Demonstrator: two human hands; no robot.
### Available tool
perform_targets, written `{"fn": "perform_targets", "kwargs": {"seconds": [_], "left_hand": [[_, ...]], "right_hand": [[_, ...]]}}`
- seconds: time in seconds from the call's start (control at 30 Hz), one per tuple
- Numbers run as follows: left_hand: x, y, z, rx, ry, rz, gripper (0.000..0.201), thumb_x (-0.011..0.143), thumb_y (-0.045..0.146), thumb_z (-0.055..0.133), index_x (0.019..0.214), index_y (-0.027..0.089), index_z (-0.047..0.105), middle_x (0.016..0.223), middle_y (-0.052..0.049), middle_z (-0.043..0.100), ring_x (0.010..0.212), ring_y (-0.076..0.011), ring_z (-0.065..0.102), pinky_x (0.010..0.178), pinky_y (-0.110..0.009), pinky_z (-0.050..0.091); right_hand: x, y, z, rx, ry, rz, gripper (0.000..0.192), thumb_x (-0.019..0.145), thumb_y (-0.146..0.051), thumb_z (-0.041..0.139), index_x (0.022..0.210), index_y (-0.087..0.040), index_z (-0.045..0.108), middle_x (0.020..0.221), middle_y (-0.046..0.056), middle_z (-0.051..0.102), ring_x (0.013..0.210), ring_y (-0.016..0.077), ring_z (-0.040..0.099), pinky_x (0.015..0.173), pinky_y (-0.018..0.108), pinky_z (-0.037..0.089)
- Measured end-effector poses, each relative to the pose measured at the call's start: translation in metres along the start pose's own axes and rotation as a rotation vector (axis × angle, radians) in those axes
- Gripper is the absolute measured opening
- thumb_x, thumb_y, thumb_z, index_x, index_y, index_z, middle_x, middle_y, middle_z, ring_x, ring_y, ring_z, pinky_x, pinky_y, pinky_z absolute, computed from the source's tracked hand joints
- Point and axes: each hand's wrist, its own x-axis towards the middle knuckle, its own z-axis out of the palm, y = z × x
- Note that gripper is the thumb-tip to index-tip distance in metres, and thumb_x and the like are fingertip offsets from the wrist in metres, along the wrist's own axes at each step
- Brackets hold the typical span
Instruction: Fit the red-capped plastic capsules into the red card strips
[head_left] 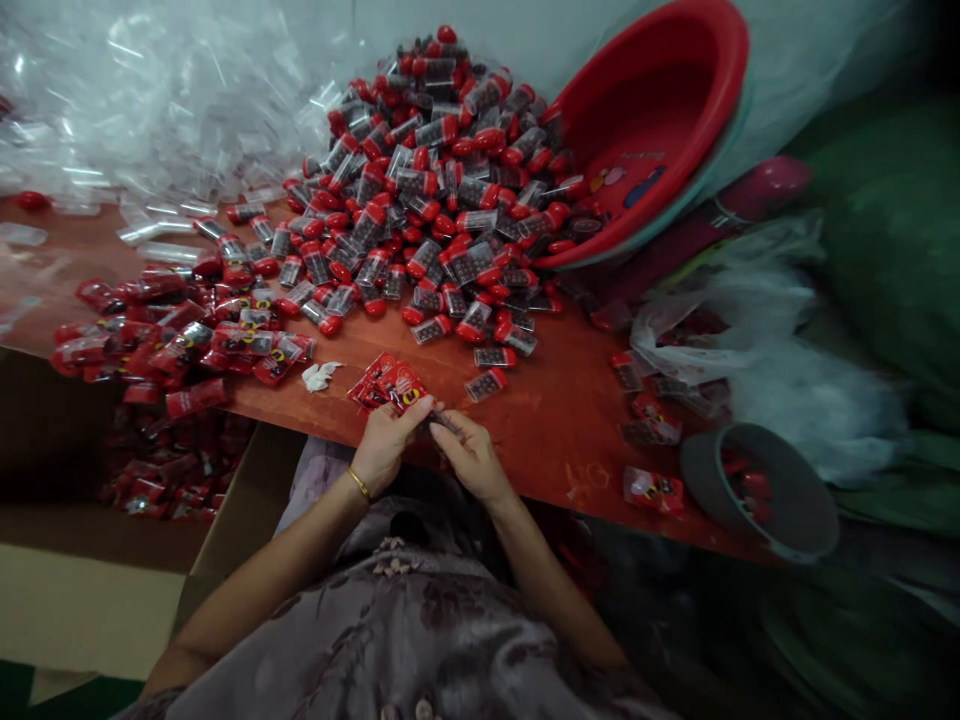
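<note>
At the near table edge (555,440), both hands meet: left hand (384,440) pinches red packets (390,385) lying far-left of its fingertips, right hand (471,452) fingers close on a small capped vial (444,422).

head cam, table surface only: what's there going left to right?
Wrapped red packs → white scrap → stack of red labels → big pile of red-capped clear containers → tipped red basin → grey bowl at the table's right edge.
</note>
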Motion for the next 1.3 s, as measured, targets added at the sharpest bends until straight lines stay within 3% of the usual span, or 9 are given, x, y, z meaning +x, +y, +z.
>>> {"fn": "perform_targets", "kwargs": {"seconds": [0.27,0.43,0.57,0.73,0.87,0.93,1.1,1.2,1.3], "left_hand": [[-0.002,0.014,0.000,-0.005,0.001,0.040,0.037,0.054,0.041,0.081,0.073,0.012,0.069,0.065,-0.003,0.067,0.058,-0.0113,0.059,0.059,-0.023,0.047],[-0.007,0.003,-0.004,0.015,-0.121,-0.054,0.040,0.056,0.047,0.078,0.066,0.012,0.064,0.051,0.003,0.056,0.041,-0.0063,0.046,0.043,-0.020,0.038],[-0.005,0.006,-0.017,-0.029,-0.154,-0.143,0.035,0.057,0.043,0.080,0.068,0.013,0.066,0.064,-0.002,0.066,0.056,-0.0109,0.060,0.058,-0.022,0.048],[0.008,0.066,-0.056,-0.112,0.073,-0.182,0.021,0.078,0.035,0.066,0.072,0.015,0.065,0.071,-0.005,0.071,0.063,-0.0154,0.067,0.065,-0.028,0.054],[0.027,0.132,-0.098,-0.318,0.360,0.197,0.037,0.092,0.042,0.042,0.070,0.018,0.061,0.067,0.000,0.070,0.067,-0.0112,0.067,0.071,-0.024,0.055],[0.035,0.147,-0.110,-0.290,0.391,0.329,0.047,0.090,0.054,0.035,0.073,0.019,0.062,0.075,-0.003,0.072,0.075,-0.0131,0.068,0.073,-0.025,0.055],[0.038,0.115,-0.099,0.456,0.507,0.596,0.035,0.074,0.051,0.060,0.084,0.018,0.067,0.088,-0.008,0.072,0.085,-0.0228,0.068,0.083,-0.039,0.052],[0.032,0.083,-0.094,1.188,0.521,0.788,0.025,0.071,0.039,0.067,0.082,0.017,0.071,0.108,-0.012,0.068,0.114,-0.0335,0.055,0.105,-0.053,0.029],[0.032,0.068,-0.103,1.584,0.517,0.839,0.024,0.074,0.036,0.064,0.084,0.015,0.073,0.131,-0.016,0.055,0.132,-0.0399,0.034,0.110,-0.059,0.008]], "right_hand": [[-0.007,-0.002,0.014,0.283,0.036,0.108,0.031,0.077,-0.049,0.061,0.088,-0.020,0.057,0.063,-0.005,0.058,0.041,0.0063,0.047,0.044,0.020,0.040],[0.001,0.004,0.013,0.164,0.105,0.079,0.031,0.073,-0.049,0.065,0.069,-0.020,0.054,0.055,-0.004,0.058,0.043,0.0093,0.051,0.046,0.022,0.043],[0.020,0.008,0.023,-0.192,0.235,-0.094,0.043,0.069,-0.055,0.068,0.053,-0.021,0.047,0.049,-0.004,0.054,0.046,0.0101,0.048,0.050,0.023,0.041],[0.041,-0.001,0.009,-0.814,0.234,-0.373,0.035,0.082,-0.052,0.055,0.081,-0.017,0.064,0.077,0.007,0.067,0.076,0.0195,0.057,0.074,0.032,0.045],[0.044,0.011,-0.027,-1.132,0.407,-0.259,0.040,0.089,-0.041,0.045,0.110,-0.010,0.061,0.114,0.018,0.062,0.106,0.0293,0.052,0.090,0.043,0.040],[0.037,0.026,-0.042,-1.204,0.397,-0.217,0.038,0.090,-0.037,0.044,0.110,-0.010,0.061,0.120,0.019,0.059,0.114,0.0308,0.048,0.093,0.046,0.039],[0.012,0.056,-0.050,-1.209,0.432,-0.304,0.035,0.090,-0.033,0.044,0.113,-0.012,0.060,0.125,0.018,0.057,0.123,0.0292,0.042,0.098,0.047,0.037],[0.006,0.058,-0.049,-1.176,0.487,-0.335,0.032,0.090,-0.034,0.045,0.109,-0.013,0.061,0.123,0.016,0.058,0.122,0.0285,0.045,0.097,0.045,0.039],[0.007,0.056,-0.049,-1.163,0.479,-0.339,0.031,0.090,-0.034,0.046,0.107,-0.014,0.062,0.121,0.016,0.060,0.121,0.0288,0.045,0.096,0.045,0.040]]}}
